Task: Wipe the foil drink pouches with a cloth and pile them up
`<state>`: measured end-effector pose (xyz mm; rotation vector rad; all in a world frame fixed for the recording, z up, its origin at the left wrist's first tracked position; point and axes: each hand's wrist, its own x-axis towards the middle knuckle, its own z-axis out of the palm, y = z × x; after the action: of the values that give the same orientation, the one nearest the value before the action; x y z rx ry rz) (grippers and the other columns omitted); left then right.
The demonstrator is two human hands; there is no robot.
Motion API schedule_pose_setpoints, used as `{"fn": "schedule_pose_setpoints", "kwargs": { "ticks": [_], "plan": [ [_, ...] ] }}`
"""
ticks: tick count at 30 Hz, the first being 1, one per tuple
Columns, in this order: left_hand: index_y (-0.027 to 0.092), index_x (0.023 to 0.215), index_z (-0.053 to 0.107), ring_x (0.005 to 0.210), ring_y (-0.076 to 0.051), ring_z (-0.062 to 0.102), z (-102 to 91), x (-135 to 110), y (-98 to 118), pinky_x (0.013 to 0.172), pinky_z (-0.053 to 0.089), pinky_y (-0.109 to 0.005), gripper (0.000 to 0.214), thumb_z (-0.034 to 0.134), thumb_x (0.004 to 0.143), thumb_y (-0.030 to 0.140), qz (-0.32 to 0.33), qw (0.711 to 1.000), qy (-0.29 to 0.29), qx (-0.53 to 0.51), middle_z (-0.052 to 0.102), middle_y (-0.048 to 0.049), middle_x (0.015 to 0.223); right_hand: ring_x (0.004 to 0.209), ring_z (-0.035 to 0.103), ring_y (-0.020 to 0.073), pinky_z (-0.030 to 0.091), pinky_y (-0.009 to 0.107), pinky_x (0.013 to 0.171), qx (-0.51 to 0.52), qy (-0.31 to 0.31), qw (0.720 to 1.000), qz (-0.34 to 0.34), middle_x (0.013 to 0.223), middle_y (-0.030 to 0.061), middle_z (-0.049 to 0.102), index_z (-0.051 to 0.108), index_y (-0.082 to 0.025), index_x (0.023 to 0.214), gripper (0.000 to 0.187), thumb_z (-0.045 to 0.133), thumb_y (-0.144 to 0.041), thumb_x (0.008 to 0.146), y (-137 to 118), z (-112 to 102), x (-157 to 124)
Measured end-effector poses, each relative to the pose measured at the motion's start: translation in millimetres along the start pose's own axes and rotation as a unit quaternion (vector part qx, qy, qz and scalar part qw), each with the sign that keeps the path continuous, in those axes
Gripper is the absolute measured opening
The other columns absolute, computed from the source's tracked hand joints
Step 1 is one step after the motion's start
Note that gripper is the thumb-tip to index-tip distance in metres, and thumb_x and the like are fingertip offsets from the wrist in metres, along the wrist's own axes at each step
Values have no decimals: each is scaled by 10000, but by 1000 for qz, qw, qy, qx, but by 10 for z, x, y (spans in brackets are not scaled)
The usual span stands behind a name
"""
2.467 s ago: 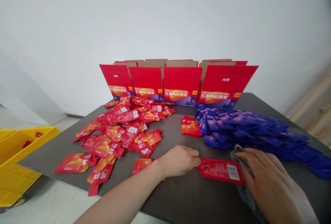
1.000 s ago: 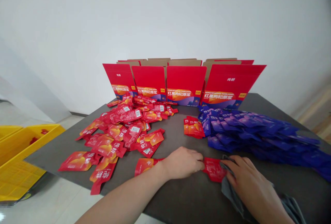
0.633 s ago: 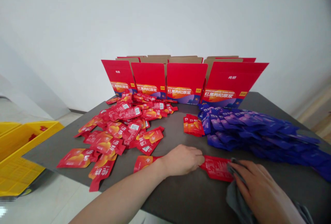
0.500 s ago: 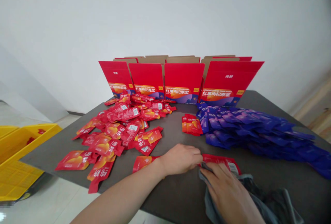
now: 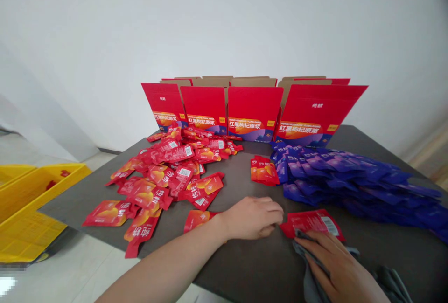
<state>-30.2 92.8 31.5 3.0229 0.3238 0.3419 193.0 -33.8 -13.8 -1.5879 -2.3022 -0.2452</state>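
So the red pouch (image 5: 311,221) is lying flat on the dark tabletop (image 5: 245,265), barcode side up, just past the left hand (image 5: 254,217) and partly under the right hand (image 5: 332,265). The right has a grey cloth (image 5: 311,284) bunched in its fingers, pressed along the near edge of the pouch. The left has its fingers curled in beside the narrow end; can't tell from here if it's actually pinching that tip. My guess is the pouch is light, soft and a bit squishy, with slick film that could skate around under a cloth. I'd grab it by that narrow neck or a sealed edge, not squeeze the belly. Container-wise, red cartons (image 5: 255,102) stand with flaps up at the back, insides hidden by the front panels, and the yellow bin (image 5: 75,181) off the left side has a few red bits in it.
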Motion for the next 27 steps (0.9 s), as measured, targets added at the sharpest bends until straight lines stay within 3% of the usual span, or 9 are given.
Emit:
{"fn": "schedule_pose_setpoints", "kwargs": {
  "ticks": [3, 8, 11, 15, 18, 21, 24, 27],
  "plan": [
    [195, 1044, 564, 1031, -147, 531, 76, 57, 48, 876, 445, -258, 168, 557, 917, 305, 23, 1000, 10, -1, 613, -29, 1138, 1047, 639, 181, 539, 312, 877, 17, -6, 1000, 10, 1125, 44, 684, 681, -289, 1120, 310, 499, -305, 870, 26, 38, -15],
    [184, 939, 580, 1013, -152, 555, 141, 79, 110, 793, 455, -280, 150, 433, 966, 201, 52, 996, -7, 71, 627, -39, 1103, 1011, 639, 206, 536, 362, 870, -23, 3, 999, 43, 1123, 60, 670, 701, -274, 1075, 295, 511, -271, 849, 91, 57, -24],
    [176, 979, 568, 1077, -157, 546, 125, 66, 129, 832, 459, -283, 124, 463, 953, 236, 49, 996, -12, 69, 607, -52, 1191, 968, 644, 218, 540, 373, 844, -36, -14, 996, 80, 1104, 66, 668, 714, -277, 1041, 287, 514, -256, 838, 252, -5, -113],
    [171, 1075, 544, 1001, -186, 583, 162, 115, 171, 820, 481, -309, 254, 547, 910, 364, 29, 998, -15, 57, 638, -58, 1083, 950, 648, 278, 537, 415, 817, -59, 4, 987, 147, 1067, 127, 674, 726, -230, 997, 290, 478, -286, 856, 553, -80, -306],
    [153, 1090, 544, 985, -188, 596, 245, 174, 218, 770, 502, -299, 220, 515, 930, 301, 10, 997, -5, 78, 633, -84, 1078, 937, 651, 298, 529, 445, 849, -70, 22, 984, 165, 1042, 153, 677, 724, -210, 991, 301, 464, -288, 862, 712, -50, -399],
    [142, 995, 561, 1017, -180, 602, 274, 173, 242, 762, 510, -278, 146, 429, 958, 194, -4, 996, 6, 94, 626, -112, 1142, 977, 646, 282, 530, 427, 877, -68, 34, 988, 134, 1083, 141, 673, 715, -222, 1038, 326, 441, -274, 869, 754, 49, -411],
    [143, 1048, 537, 1056, -182, 600, 161, 102, 190, 827, 505, -285, 163, 410, 946, 152, -55, 996, 47, 51, 625, -95, 1186, 981, 646, 233, 534, 364, 876, -65, 54, 992, 98, 1089, 110, 671, 707, -223, 1062, 350, 418, -314, 888, 692, 144, -372],
    [174, 1079, 515, 985, -161, 622, -70, 58, 13, 855, 485, -273, 194, 370, 950, 162, -171, 976, 127, -44, 656, -54, 1085, 982, 641, 190, 532, 305, 863, -64, 77, 993, 61, 1096, 74, 669, 693, -239, 1090, 345, 447, -370, 887, 552, 173, -305]
  ]
}}
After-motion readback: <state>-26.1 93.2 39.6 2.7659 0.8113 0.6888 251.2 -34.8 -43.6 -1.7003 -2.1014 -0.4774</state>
